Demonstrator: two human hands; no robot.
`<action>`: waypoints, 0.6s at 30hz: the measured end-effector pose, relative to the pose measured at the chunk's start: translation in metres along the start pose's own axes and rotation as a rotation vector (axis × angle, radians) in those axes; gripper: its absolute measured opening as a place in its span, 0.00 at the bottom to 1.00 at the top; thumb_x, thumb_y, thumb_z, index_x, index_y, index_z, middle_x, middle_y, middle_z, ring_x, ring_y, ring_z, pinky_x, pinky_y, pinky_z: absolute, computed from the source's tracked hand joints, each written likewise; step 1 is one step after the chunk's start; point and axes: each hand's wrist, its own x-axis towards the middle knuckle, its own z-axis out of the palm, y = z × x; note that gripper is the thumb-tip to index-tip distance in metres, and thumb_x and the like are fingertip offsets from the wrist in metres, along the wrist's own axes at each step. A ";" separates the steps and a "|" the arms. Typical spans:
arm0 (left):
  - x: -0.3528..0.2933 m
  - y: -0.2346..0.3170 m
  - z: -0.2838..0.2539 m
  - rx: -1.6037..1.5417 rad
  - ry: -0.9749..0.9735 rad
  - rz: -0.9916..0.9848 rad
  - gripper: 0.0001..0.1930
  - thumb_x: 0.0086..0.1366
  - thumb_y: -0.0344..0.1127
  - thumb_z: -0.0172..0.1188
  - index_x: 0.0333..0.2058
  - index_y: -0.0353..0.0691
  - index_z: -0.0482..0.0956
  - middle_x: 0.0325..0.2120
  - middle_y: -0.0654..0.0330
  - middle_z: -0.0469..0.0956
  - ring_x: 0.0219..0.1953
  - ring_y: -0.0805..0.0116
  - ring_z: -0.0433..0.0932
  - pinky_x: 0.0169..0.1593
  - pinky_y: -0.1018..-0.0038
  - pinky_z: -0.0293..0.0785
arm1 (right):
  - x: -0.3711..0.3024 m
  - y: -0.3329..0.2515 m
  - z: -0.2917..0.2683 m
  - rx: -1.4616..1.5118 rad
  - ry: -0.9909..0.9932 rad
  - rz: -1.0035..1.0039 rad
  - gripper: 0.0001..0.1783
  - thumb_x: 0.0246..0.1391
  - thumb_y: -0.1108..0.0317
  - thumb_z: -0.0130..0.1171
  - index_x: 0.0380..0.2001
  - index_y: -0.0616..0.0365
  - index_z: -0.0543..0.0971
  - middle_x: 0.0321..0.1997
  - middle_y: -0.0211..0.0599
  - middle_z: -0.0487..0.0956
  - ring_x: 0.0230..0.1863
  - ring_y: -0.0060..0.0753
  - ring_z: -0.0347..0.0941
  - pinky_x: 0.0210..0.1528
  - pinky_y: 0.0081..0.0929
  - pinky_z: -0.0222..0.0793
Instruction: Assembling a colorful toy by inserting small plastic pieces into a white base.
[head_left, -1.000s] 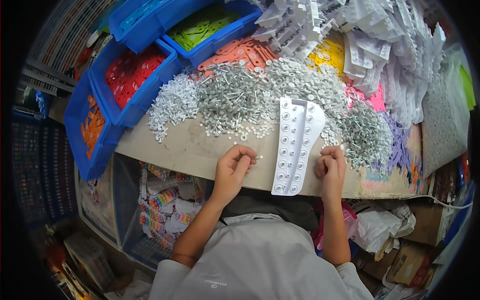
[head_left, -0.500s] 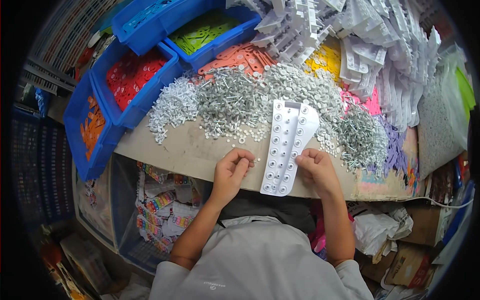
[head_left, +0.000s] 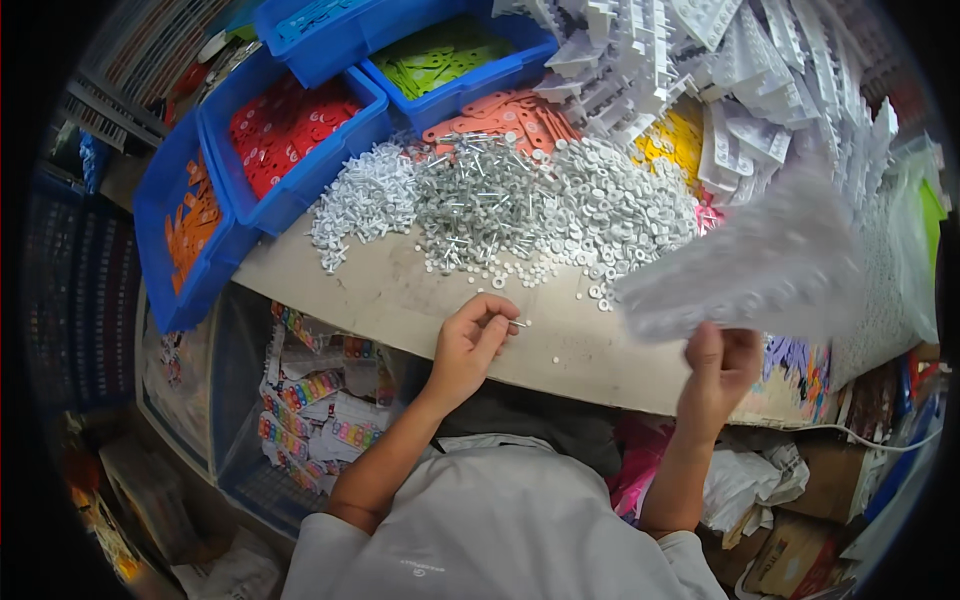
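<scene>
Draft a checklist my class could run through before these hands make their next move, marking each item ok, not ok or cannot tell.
1. Left hand pinching a small metal pin: ok.
2. Right hand gripping the white plastic piece: ok.
3. White plastic piece sharp enough to inspect: not ok, blurred.
4. Its surface undamaged: cannot tell.
5. Tabletop between both hands free of loose parts: not ok, a small white disc lies there.

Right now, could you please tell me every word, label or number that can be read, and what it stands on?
I'm leaving wording unquoted; print shows here:
Grey shirt: small pale emblem and lettering, too small to read surely.
Brown carton, lower right: print, too blurred to read surely.
Red pieces: white marks, too small to read.
</scene>
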 end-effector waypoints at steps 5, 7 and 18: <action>0.001 -0.002 0.000 -0.007 -0.012 0.011 0.08 0.74 0.29 0.54 0.46 0.35 0.78 0.34 0.63 0.79 0.35 0.80 0.76 0.36 0.82 0.72 | 0.060 0.070 -0.014 -0.647 0.139 -0.693 0.03 0.63 0.76 0.62 0.35 0.64 0.79 0.27 0.31 0.80 0.25 0.22 0.73 0.27 0.21 0.67; 0.001 -0.002 0.000 -0.027 -0.022 -0.018 0.07 0.74 0.30 0.54 0.46 0.35 0.78 0.34 0.63 0.79 0.35 0.80 0.77 0.36 0.82 0.73 | 0.080 0.065 -0.007 -0.726 -0.087 -0.666 0.04 0.57 0.78 0.63 0.34 0.62 0.77 0.22 0.35 0.77 0.20 0.29 0.73 0.25 0.27 0.67; 0.000 0.004 -0.002 -0.058 0.043 -0.008 0.07 0.74 0.29 0.56 0.46 0.35 0.77 0.33 0.60 0.82 0.32 0.79 0.78 0.34 0.82 0.74 | 0.062 0.029 -0.008 -0.197 0.064 -0.199 0.08 0.68 0.69 0.59 0.40 0.66 0.77 0.21 0.23 0.70 0.19 0.15 0.59 0.22 0.23 0.55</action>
